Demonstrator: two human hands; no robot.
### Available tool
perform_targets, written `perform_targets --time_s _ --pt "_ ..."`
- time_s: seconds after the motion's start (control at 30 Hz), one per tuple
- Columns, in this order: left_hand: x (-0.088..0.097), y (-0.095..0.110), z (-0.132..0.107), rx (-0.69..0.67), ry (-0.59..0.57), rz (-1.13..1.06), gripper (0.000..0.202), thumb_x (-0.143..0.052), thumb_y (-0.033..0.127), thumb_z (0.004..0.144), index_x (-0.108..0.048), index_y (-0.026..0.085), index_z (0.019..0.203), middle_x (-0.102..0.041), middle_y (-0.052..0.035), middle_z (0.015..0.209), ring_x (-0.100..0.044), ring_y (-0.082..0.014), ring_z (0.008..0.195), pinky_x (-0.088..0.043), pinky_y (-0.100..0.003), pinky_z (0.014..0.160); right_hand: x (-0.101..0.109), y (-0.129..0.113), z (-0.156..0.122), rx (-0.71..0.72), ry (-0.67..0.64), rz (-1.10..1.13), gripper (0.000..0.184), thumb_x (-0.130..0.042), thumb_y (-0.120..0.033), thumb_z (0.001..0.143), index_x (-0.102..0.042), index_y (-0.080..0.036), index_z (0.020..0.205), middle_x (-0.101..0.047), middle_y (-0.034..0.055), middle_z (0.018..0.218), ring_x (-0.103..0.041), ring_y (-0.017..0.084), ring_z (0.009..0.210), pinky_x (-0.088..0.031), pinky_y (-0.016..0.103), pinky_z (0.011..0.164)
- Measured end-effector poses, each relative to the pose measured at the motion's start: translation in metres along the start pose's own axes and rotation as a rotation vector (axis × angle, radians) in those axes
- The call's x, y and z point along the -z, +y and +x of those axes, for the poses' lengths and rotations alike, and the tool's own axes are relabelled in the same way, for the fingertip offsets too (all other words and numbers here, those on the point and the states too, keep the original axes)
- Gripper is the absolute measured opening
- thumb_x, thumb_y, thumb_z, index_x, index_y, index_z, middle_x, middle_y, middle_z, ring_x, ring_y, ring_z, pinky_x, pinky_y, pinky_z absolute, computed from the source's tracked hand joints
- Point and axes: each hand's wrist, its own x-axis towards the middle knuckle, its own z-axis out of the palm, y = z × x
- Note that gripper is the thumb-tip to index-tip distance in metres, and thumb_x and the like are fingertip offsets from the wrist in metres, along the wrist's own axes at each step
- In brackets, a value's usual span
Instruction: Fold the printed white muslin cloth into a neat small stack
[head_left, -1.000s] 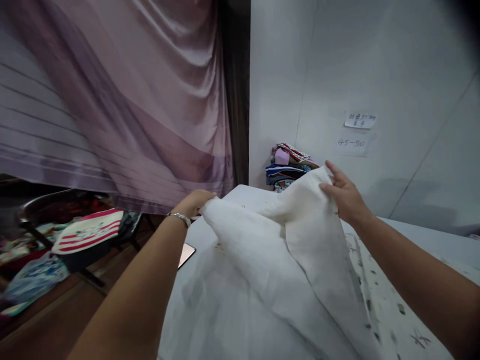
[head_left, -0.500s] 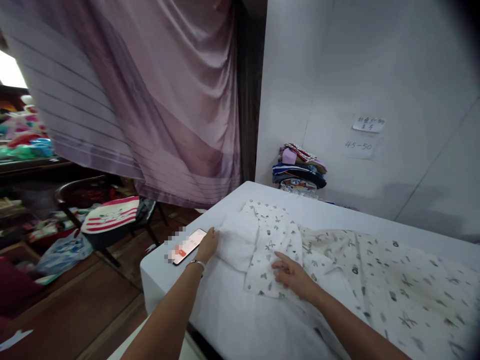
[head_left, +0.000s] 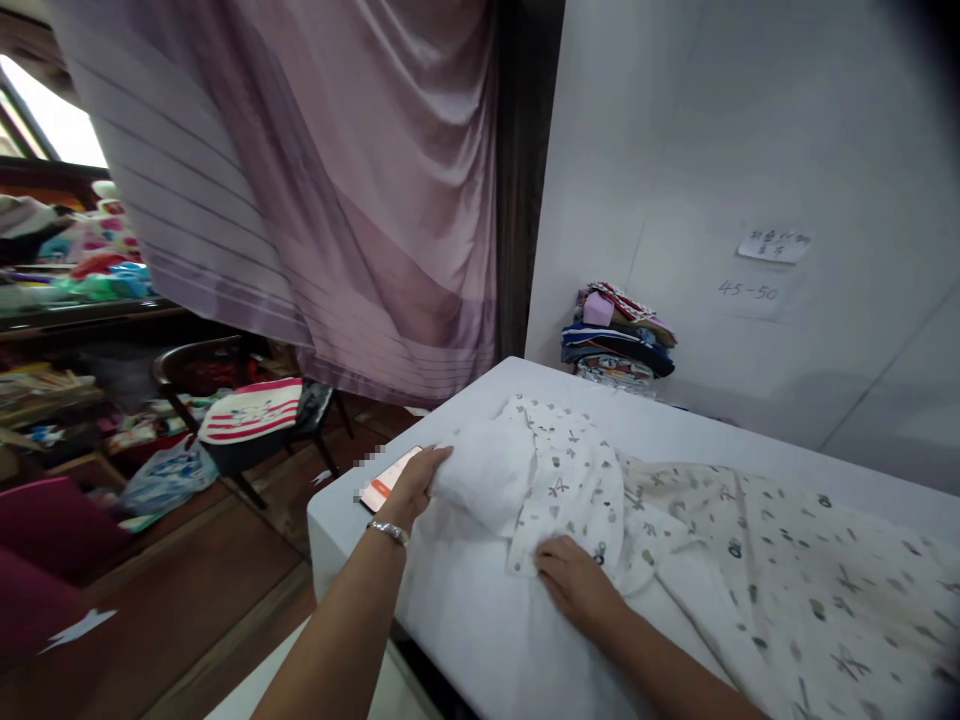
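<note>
Since a second ago the cloth (head_left: 570,480) has come down from the air and now lies spread on the table (head_left: 457,610), and both hands have come down onto it. The left hand (head_left: 418,482), with a silver bracelet (head_left: 388,531) at its wrist, rests at the left end of the plain white fold, fingers close together and laid over its edge; whether it pinches the fabric I cannot tell. The right hand (head_left: 574,580) lies flat, fingers together, pressing the near edge of the folded printed part. This white cloth with small dark prints runs on to the right across the table. A phone (head_left: 384,482) lies just beside the left hand, partly under it, near the table corner. A stack of folded clothes (head_left: 619,335) stands at the far end against the wall, with paper notes (head_left: 776,243) stuck up to its right. A mauve curtain (head_left: 337,200) hangs on the left, over a chair (head_left: 247,415) with a red-striped cushion.
</note>
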Motion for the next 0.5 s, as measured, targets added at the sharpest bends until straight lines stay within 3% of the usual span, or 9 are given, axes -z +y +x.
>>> perform_targets --time_s 0.17,0.27,0.4,0.5 --pt "0.003 -0.007 -0.021 0.179 -0.062 -0.157 0.026 -0.062 0.039 0.072 -0.058 0.015 0.083 -0.062 -0.0056 0.063 -0.061 -0.0184 0.062 -0.05 -0.029 0.057 -0.007 0.009 0.002 -0.031 0.11 0.151 0.022 -0.038 -0.015 0.086 -0.059 -0.019 0.086 -0.06 0.0069 0.092 -0.053 0.019 0.09 -0.043 0.034 0.081" --pt "0.007 -0.009 -0.04 0.203 -0.105 -0.205 0.029 -0.063 0.04 0.072 -0.061 0.015 0.086 -0.064 -0.0059 0.066 -0.063 -0.0196 0.066 -0.051 -0.029 0.06 -0.003 0.008 0.001 -0.203 0.203 0.4 0.017 -0.042 -0.025 0.085 -0.057 -0.02 0.078 -0.06 0.0042 0.086 -0.054 0.018 0.084 -0.044 0.033 0.079" --pt "0.008 -0.013 -0.067 0.01 -0.265 -0.191 0.04 -0.063 0.032 0.069 -0.059 0.018 0.106 -0.068 -0.0058 0.087 -0.063 -0.0214 0.084 -0.05 -0.03 0.073 0.019 0.005 0.0 -0.519 0.35 0.901 0.027 -0.048 -0.045 0.083 -0.057 -0.019 0.085 -0.062 0.0024 0.076 -0.059 0.02 0.077 -0.048 0.032 0.069" --pt "0.003 -0.026 -0.08 -0.191 -0.241 0.156 0.05 -0.062 0.017 0.063 -0.056 0.022 0.113 -0.064 -0.0059 0.106 -0.058 -0.0234 0.098 -0.043 -0.035 0.088 0.04 0.008 -0.003 -0.554 0.505 1.232 0.031 -0.054 -0.046 0.08 -0.059 -0.019 0.094 -0.066 0.0051 0.085 -0.062 0.021 0.082 -0.051 0.032 0.069"
